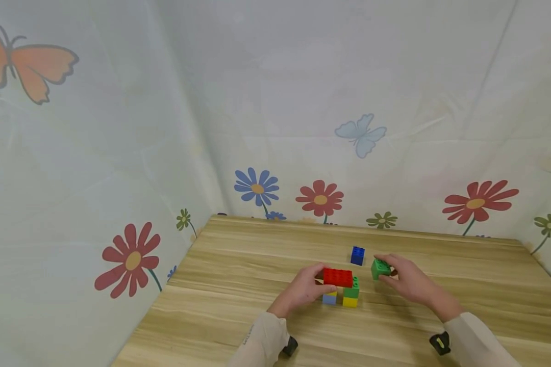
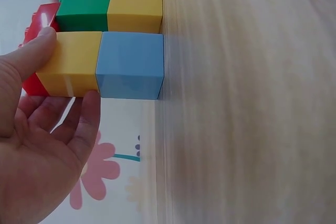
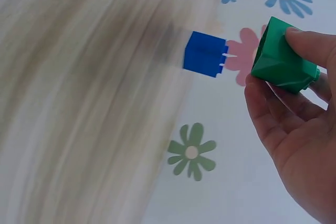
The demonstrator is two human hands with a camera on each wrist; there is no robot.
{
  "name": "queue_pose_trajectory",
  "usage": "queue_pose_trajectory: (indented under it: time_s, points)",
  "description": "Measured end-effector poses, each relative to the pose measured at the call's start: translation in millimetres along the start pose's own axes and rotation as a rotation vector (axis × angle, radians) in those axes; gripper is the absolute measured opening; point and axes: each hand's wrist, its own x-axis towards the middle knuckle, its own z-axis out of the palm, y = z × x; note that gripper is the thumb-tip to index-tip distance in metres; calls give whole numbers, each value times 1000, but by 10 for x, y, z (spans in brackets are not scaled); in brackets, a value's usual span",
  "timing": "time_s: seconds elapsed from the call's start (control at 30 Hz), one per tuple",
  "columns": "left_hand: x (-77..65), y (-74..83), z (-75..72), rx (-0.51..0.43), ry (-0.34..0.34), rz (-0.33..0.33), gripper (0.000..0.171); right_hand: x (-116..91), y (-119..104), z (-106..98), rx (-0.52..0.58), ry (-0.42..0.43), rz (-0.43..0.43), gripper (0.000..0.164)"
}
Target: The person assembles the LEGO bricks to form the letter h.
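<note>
Two short stacks of toy bricks stand on the table, bridged by a red brick (image 1: 337, 277). The left stack has a yellow brick (image 2: 71, 64) over a light blue brick (image 2: 130, 65); the right one has a green brick (image 1: 351, 291) over a yellow brick (image 1: 350, 302). My left hand (image 1: 303, 288) grips the left stack near its top, thumb and fingers on opposite sides of the yellow and red bricks. To the right, my right hand (image 1: 413, 280) pinches another green brick (image 3: 283, 59), tilted and raised off the table.
Behind the stacks, a dark blue brick (image 1: 357, 256) sits on the wooden table (image 1: 239, 250). A curtain (image 1: 275, 102) printed with flowers and butterflies hangs along the table's back and left edges. Black pieces (image 1: 440, 343) show beside the cuffs.
</note>
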Motion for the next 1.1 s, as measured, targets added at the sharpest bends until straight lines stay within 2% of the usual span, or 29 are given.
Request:
queue_pose_trajectory:
  time_s: [0.47, 0.7, 0.97, 1.1]
  points:
    - [11, 2, -11, -3, 3, -29, 27, 15, -266, -46, 10, 98, -74, 48]
    - [23, -11, -4, 9, -3, -22, 26, 49, -420, -74, -12, 143, -121, 49]
    - [46, -29, -10, 8, 3, -32, 27, 101, -501, -52, 8, 152, -158, 49]
    - [64, -46, -22, 20, 1, -6, 26, 146, -571, -21, 21, 166, -200, 49]
